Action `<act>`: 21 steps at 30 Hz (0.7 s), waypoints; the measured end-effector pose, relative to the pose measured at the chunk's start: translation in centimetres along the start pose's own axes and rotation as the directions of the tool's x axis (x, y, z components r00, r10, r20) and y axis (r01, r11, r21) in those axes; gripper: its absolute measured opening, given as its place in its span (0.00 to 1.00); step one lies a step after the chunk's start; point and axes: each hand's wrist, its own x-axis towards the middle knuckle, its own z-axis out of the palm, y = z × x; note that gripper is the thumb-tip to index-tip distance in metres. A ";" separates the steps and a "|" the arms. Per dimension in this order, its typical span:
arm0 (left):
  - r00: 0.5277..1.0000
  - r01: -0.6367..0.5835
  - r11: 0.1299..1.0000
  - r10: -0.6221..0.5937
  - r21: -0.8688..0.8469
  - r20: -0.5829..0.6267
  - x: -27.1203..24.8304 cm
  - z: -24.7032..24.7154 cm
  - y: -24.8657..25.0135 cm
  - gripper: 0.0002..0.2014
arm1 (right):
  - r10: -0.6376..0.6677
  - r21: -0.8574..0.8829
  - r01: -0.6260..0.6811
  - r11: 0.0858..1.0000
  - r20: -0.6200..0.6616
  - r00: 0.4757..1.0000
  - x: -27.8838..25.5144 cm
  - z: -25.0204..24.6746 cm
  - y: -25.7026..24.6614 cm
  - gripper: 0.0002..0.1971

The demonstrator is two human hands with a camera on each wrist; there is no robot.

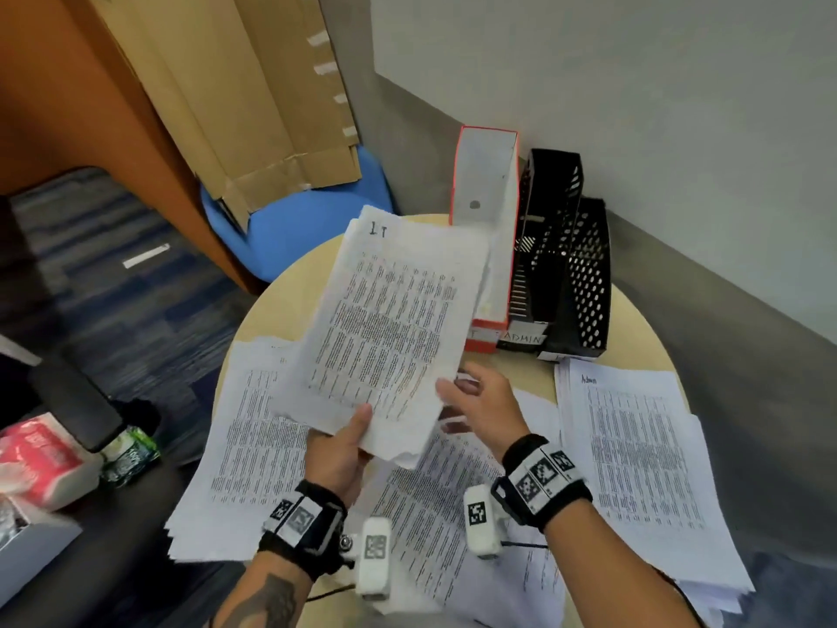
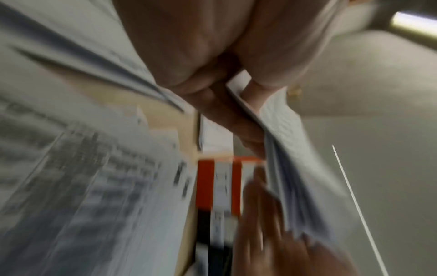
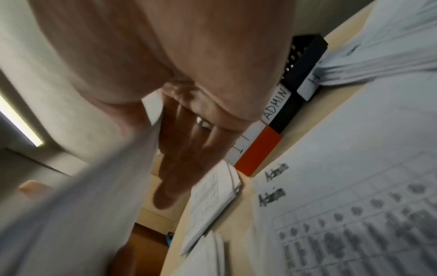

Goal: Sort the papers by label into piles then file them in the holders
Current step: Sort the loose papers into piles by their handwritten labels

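Note:
My left hand [image 1: 355, 430] grips the near edge of a stack of papers marked "IT" [image 1: 389, 319], thumb on top, and holds it tilted above the round table [image 1: 521, 369]. In the left wrist view the fingers [image 2: 227, 112] curl under the stack [image 2: 295, 149]. My right hand [image 1: 471, 392] lies at the stack's right edge with straight fingers [image 3: 184, 158] beneath the sheets. A red and white holder labelled IT [image 1: 487, 228] stands at the back, beside a black mesh ADMIN holder [image 1: 543, 247] and a second black mesh holder [image 1: 586, 274]. An "Admin" pile [image 1: 634, 446] lies on the right.
Two more paper piles lie on the table, one on the left [image 1: 253, 437] and one under my wrists [image 1: 444, 514]. A blue chair [image 1: 290, 228] with cardboard [image 1: 253, 106] stands behind. A pink tissue pack [image 1: 36, 460] and green bottle [image 1: 131, 451] are at left.

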 end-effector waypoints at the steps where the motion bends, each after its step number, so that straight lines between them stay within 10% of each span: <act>1: 0.998 -0.012 1.000 0.013 0.011 -0.065 1.2 -0.6 0.8 0.12 | 0.040 0.047 -0.042 0.998 0.028 0.999 -0.3 -0.7 0.3 0.12; 5: 0.970 -0.054 0.997 0.039 -0.057 -0.241 8.2 -2.0 3.6 0.09 | 0.154 -0.207 -0.162 0.965 -0.055 0.987 -1.9 -5.3 5.0 0.10; 11: 0.969 0.001 0.996 0.022 0.093 -0.247 17.8 0.3 5.7 0.08 | 0.256 -0.845 -0.126 0.519 0.013 0.967 -5.2 -8.4 14.1 0.14; 16: 0.979 0.071 0.960 -0.015 0.270 -0.204 25.4 1.8 4.2 0.23 | 0.250 -0.797 -0.146 0.587 0.006 0.968 -5.9 -8.1 15.8 0.13; 21: 0.973 0.221 0.920 -0.231 0.323 -0.007 20.4 5.5 5.3 0.27 | 0.229 -0.754 -0.159 0.637 -0.013 0.973 -6.6 -7.3 16.5 0.11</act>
